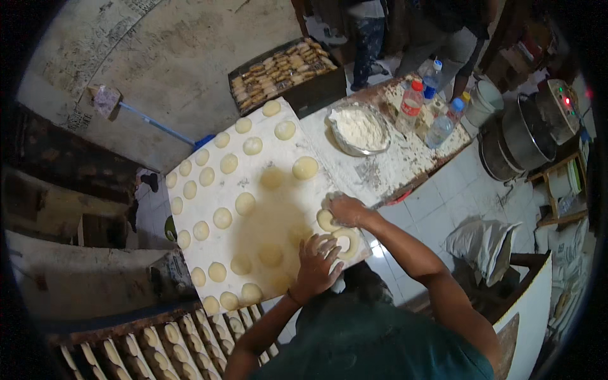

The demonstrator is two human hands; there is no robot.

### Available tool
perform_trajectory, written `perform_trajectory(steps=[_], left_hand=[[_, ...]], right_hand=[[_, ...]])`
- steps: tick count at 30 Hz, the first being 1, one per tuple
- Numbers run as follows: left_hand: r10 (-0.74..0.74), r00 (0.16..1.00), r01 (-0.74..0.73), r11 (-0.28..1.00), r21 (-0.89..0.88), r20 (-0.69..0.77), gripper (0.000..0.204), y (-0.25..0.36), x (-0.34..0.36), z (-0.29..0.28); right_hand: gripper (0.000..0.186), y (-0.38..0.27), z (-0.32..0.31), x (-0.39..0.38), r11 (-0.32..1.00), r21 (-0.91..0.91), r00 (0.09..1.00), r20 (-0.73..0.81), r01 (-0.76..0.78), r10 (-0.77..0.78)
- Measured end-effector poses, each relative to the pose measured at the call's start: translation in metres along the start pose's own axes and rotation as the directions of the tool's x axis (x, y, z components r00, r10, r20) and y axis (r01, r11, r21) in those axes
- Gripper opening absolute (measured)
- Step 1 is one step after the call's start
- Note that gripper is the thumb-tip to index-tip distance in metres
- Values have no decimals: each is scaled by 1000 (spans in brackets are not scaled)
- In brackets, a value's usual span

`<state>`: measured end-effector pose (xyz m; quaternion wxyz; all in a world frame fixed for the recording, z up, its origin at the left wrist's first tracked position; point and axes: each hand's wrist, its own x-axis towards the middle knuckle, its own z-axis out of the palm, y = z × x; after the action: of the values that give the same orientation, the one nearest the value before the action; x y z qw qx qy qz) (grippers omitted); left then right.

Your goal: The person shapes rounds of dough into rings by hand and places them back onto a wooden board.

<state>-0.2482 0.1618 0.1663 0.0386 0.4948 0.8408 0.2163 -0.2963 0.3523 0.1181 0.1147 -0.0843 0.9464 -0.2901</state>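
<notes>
My left hand (316, 262) rests at the near edge of the floured white board (259, 180), fingers stretched and apart, beside a ring of dough (352, 246) with a pale hole. It appears to hold nothing. My right hand (345, 209) is curled down onto a small piece of dough (326, 220) just beyond the ring, hiding part of it. Its fingertips are partly out of sight. Round dough balls (245, 203) lie spaced in rows over the board, several of them in my shadow.
A metal bowl of flour (359, 130) stands on the floury table, with plastic bottles (410, 104) to its right. Behind the board is a dark tray of baked pieces (285, 69). Racks of shaped dough (174, 345) stand at lower left. People's legs (369, 47) show at the back.
</notes>
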Motion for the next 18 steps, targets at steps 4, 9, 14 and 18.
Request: perform_trajectory(steps=[4, 9, 14, 18], left_hand=[[-200, 948, 144, 963, -228, -249, 39, -13, -4, -12], [-350, 916, 119, 705, -699, -197, 44, -15, 7, -22], [-272, 957, 69, 540, -839, -97, 40, -11, -5, -33], [-252, 959, 65, 633, -771, -126, 31, 6, -47, -66]], right_hand=[[36, -23, -8, -26, 952, 248, 973, -192, 177, -131], [34, -84, -18, -73, 824, 561, 843, -476, 74, 249], [35, -130, -17, -107, 760, 642, 762, -542, 102, 354], [30, -169, 6, -128, 796, 597, 733, -584, 98, 348]])
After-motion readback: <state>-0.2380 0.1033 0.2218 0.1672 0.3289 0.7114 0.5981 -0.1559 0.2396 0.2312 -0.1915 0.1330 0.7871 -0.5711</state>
